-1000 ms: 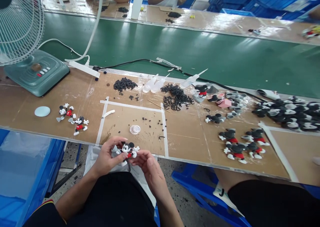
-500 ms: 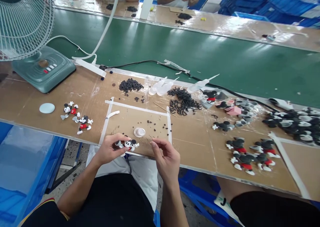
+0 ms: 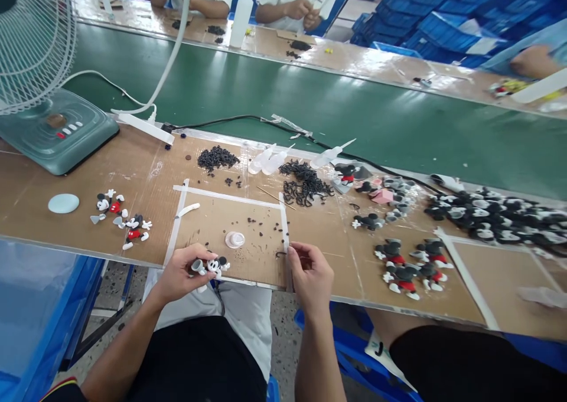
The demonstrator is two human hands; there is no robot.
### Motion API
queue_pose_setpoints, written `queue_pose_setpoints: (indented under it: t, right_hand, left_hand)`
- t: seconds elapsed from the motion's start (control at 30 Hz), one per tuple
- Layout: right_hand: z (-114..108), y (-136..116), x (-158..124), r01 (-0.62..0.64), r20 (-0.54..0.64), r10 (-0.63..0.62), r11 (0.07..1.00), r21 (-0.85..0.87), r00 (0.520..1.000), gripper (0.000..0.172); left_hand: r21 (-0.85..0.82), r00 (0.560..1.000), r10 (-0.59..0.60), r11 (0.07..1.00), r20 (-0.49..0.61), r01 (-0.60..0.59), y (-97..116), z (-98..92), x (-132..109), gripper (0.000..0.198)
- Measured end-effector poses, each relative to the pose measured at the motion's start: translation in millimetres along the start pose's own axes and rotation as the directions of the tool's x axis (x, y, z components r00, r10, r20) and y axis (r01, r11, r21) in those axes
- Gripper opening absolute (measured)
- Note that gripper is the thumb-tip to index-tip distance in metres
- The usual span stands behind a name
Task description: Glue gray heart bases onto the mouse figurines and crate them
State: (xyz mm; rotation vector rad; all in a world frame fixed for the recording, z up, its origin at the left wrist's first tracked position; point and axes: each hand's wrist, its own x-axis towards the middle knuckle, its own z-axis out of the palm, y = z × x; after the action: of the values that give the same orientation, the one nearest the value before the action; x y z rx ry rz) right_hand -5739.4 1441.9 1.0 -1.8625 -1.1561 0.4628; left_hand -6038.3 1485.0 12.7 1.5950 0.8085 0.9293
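My left hand (image 3: 183, 275) is closed around a small mouse figurine (image 3: 214, 266) with black ears and a white face, held above the front edge of the table. My right hand (image 3: 311, 275) is closed, thumb against fingers, by the right tape strip. From its fingertips sticks out a thin black curved piece (image 3: 280, 254). Between the hands stands a small clear round cup (image 3: 234, 239) on the cardboard, with tiny black bits scattered beyond it. Farther back are a pile of black curved pieces (image 3: 305, 183) and a pile of small black parts (image 3: 218, 157).
Two figurines (image 3: 135, 232) lie left, near a pale oval disc (image 3: 63, 203). Several red-trousered figurines (image 3: 405, 278) lie right. Clear dropper bottles (image 3: 274, 161) lie behind. A fan (image 3: 57, 130) stands at the left, before a green belt (image 3: 248, 86). Co-workers sit opposite; another person's leg shows at right.
My right hand has moved rightward to the tape strip, and a black curved piece now shows at its fingertips. The left hand still holds the figurine. The whole view has shifted.
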Motion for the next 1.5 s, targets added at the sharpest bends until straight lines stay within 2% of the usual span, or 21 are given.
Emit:
queue_pose_setpoints:
  t: [0.17,0.27,0.37,0.43,0.53,0.7,0.87,1.0,1.13,1.3,1.4,1.5]
  right_hand:
    - [15.6,-17.4,43.1,0.207,0.080,-0.200,0.974,-0.096,0.977,0.025]
    - [35.6,-32.8,79.8,0.334,0.193,-0.308,0.935,-0.117,0.931,0.024]
    - [63.9,-48.1,111.7,0.410,0.308,-0.362,0.906,-0.106,0.880,0.021]
    - [84.0,-56.3,127.5,0.432,0.353,-0.374,0.896,-0.103,0.858,0.021]
    - [108.8,-65.3,143.9,0.430,0.354,-0.362,0.893,-0.133,0.862,0.025]
    - [124.2,-75.3,154.7,0.396,0.348,-0.313,0.896,-0.200,0.884,0.025]
    - [124.5,-80.3,154.3,0.378,0.356,-0.290,0.902,-0.209,0.888,0.023]
    - [124.1,-80.3,155.2,0.344,0.355,-0.274,0.927,-0.150,0.894,0.019]
    - [110.1,-80.4,148.5,0.254,0.336,-0.226,0.966,-0.040,0.914,0.024]
    - [70.2,-83.3,113.5,0.131,0.327,-0.180,0.978,0.164,0.928,0.030]
    - [50.9,-83.1,83.1,-0.021,0.323,-0.130,0.905,0.425,0.937,0.024]
    - [39.1,-80.2,53.9,-0.083,0.318,-0.116,0.833,0.548,0.941,0.020]
  left_hand:
    - [-0.043,1.000,-0.012,0.999,0.011,0.013,0.1,2.0,0.3,0.024]
    - [-0.065,0.999,-0.043,0.997,0.006,0.043,-1.7,3.7,-1.4,0.026]
    - [-0.068,0.999,-0.041,0.997,-0.003,0.040,-4.2,4.5,-3.4,0.026]
    - [-0.058,0.999,-0.035,0.998,-0.011,0.035,-4.9,4.6,-4.3,0.026]
    - [-0.029,0.999,-0.036,0.999,-0.017,0.035,-3.9,4.3,-4.8,0.028]
    - [0.001,1.000,-0.029,1.000,-0.010,0.029,-1.3,3.6,-4.6,0.030]
    - [0.009,1.000,-0.026,1.000,-0.007,0.026,-3.4,3.7,-4.6,0.030]
    - [0.015,1.000,-0.022,1.000,0.001,0.021,-4.6,3.6,-5.0,0.029]
    - [0.006,0.999,-0.045,0.999,0.022,0.045,-3.2,3.4,-5.0,0.029]
    - [-0.004,0.996,-0.074,0.997,0.042,0.075,-1.7,3.0,-3.1,0.027]
    - [-0.007,0.995,-0.085,0.996,0.051,0.086,-0.8,3.0,-1.4,0.026]
    - [-0.001,0.995,-0.078,0.997,0.061,0.078,0.3,3.1,-0.1,0.025]
